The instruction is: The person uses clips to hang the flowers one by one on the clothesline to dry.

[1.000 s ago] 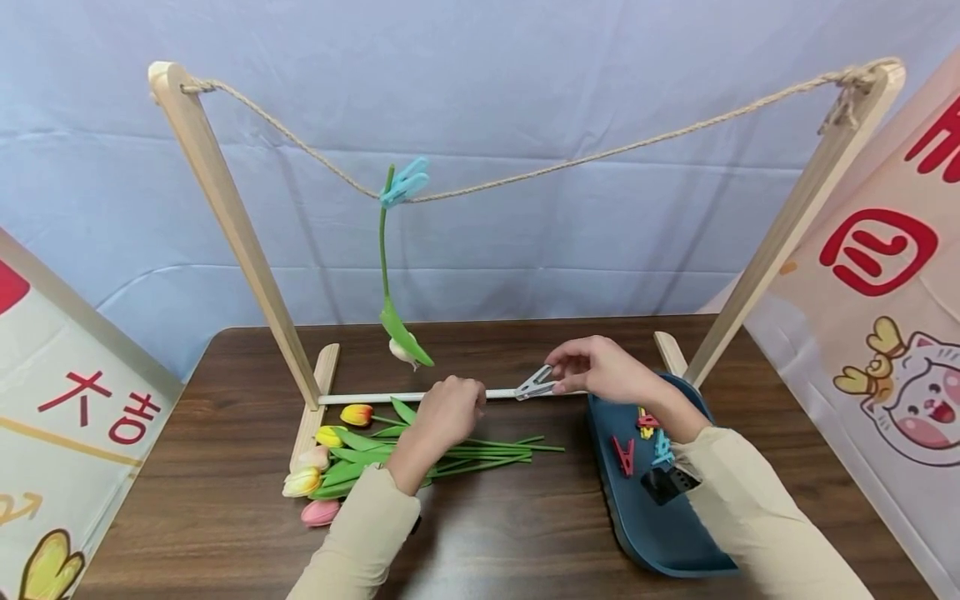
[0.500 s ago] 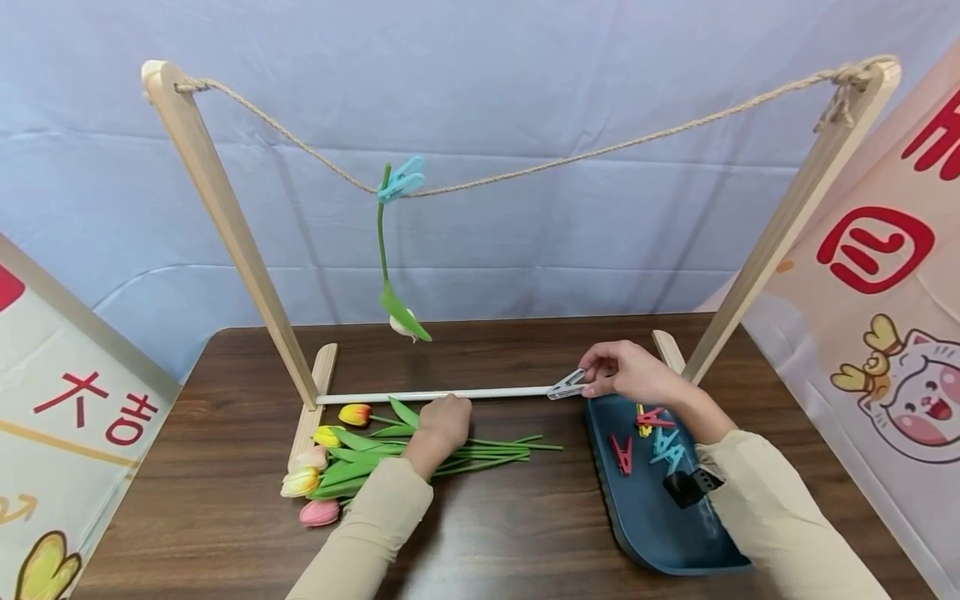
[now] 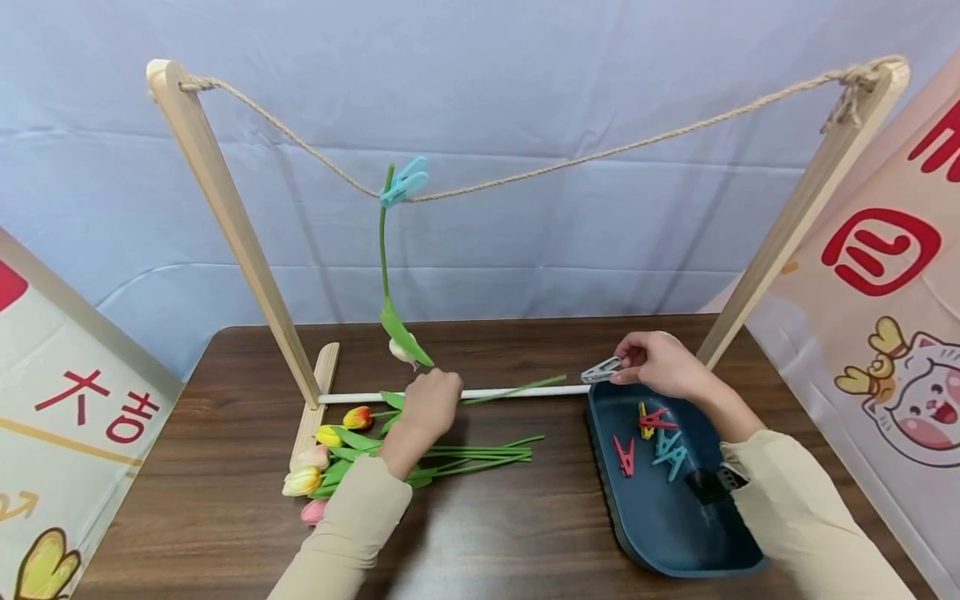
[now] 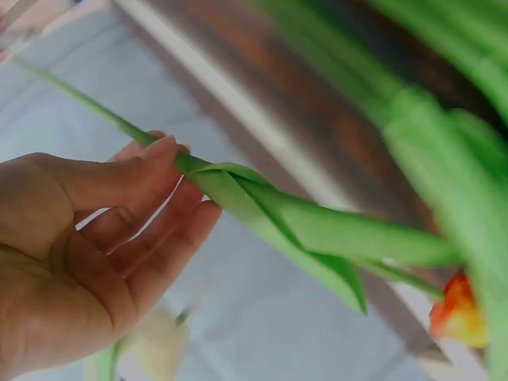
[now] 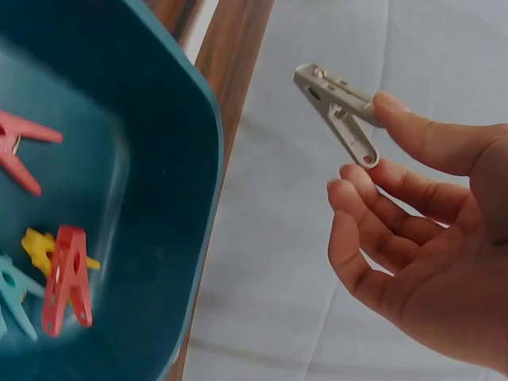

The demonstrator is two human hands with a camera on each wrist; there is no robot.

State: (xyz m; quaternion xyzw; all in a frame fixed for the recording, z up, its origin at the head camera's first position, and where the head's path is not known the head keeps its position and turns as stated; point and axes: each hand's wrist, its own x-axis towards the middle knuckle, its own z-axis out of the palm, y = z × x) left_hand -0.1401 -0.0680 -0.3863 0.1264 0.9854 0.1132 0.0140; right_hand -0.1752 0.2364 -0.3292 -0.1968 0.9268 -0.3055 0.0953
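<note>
My left hand [image 3: 427, 404] pinches the green stem of a red-and-yellow tulip [image 4: 460, 313] between thumb and fingers, lifted just above the other tulips [image 3: 352, 450] lying on the table. In the left wrist view its leaves [image 4: 278, 218] spread from beside the fingertips. My right hand [image 3: 660, 362] holds a grey clothespin [image 5: 337, 111] by its handle ends, thumb on one and a finger on the other, over the far left rim of the blue tray [image 3: 618, 525]. A white tulip [image 3: 401, 348] hangs head down from the rope [image 3: 525, 173] by a light blue clothespin [image 3: 405, 182].
Two wooden posts [image 3: 232, 225] carry the sagging rope, with a white rod [image 3: 525, 392] low between them. Red, yellow and blue clothespins [image 3: 624, 456] lie in the tray at the right. The dark wooden table [image 3: 510, 533] ends at a pale cloth backdrop.
My left hand has drawn one tulip stem up and away from the bunch, towards the rod. The right hand has moved right with the grey clothespin, to above the tray's edge.
</note>
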